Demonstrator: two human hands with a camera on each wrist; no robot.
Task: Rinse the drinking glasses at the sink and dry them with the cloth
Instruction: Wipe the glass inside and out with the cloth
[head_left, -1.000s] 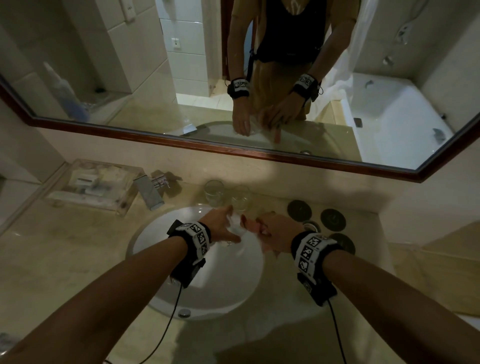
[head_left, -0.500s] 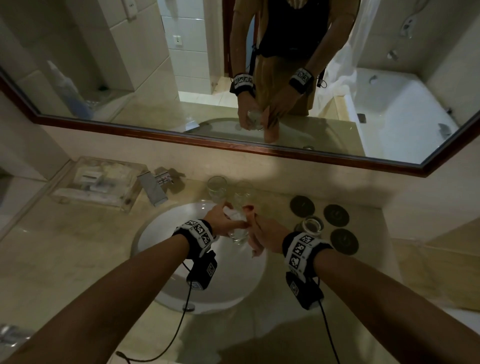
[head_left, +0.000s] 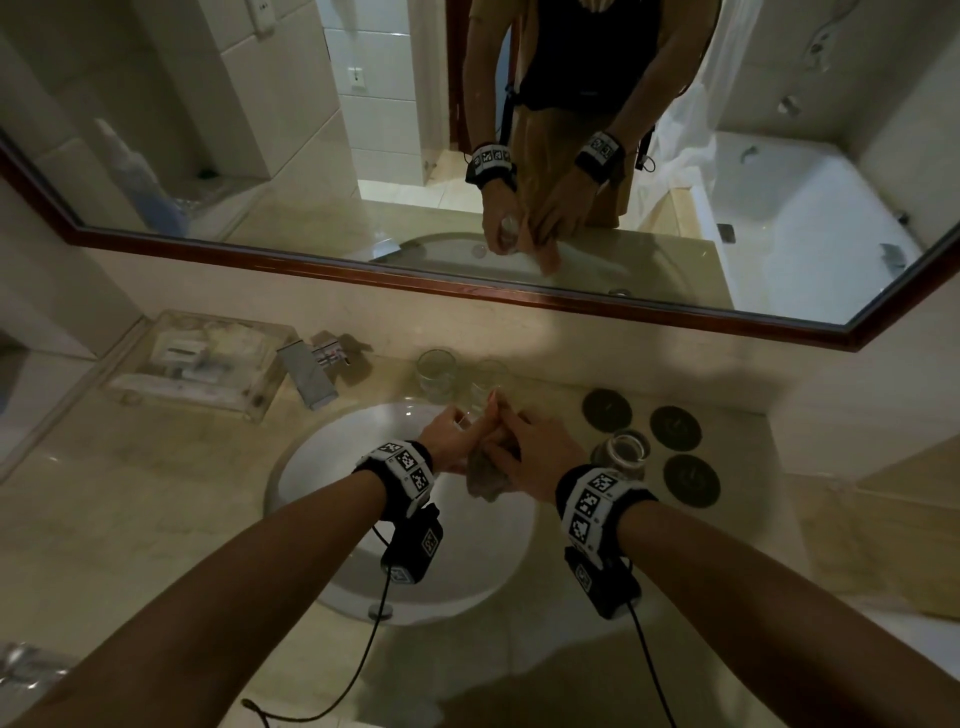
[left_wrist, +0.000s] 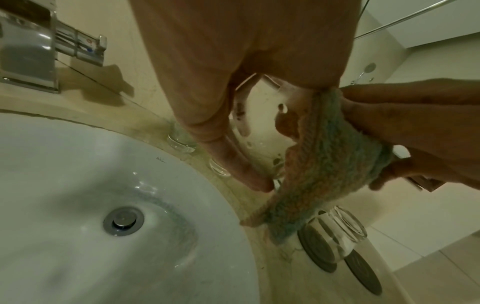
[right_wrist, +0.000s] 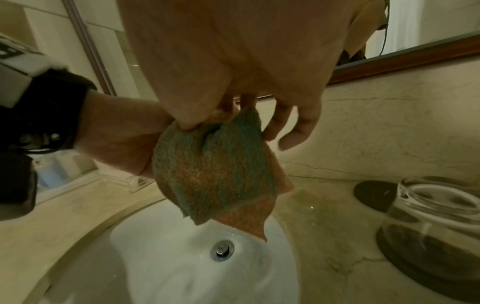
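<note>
Over the back of the white sink (head_left: 332, 525), my left hand (head_left: 449, 434) grips a clear drinking glass (head_left: 475, 415), whose wet wall shows in the left wrist view (left_wrist: 259, 131). My right hand (head_left: 524, 457) pinches a bunched green-and-orange cloth (head_left: 485, 478) and holds it against the glass's side. The cloth (left_wrist: 324, 164) drapes down past my left fingers (left_wrist: 233, 162). In the right wrist view the cloth (right_wrist: 215, 168) hangs from my thumb and fingers (right_wrist: 293, 125) above the drain (right_wrist: 222, 247).
Two more glasses (head_left: 436, 369) (head_left: 488, 376) stand behind the sink. An upturned glass (head_left: 623, 452) sits on a dark coaster at the right, among three bare coasters (head_left: 675, 427). The chrome faucet (head_left: 311, 371) and a clear tray (head_left: 202, 358) are at back left.
My right hand has come in closer against the glass, and the cloth now hangs bunched below both hands. My left hand still grips the glass in about the same spot.
</note>
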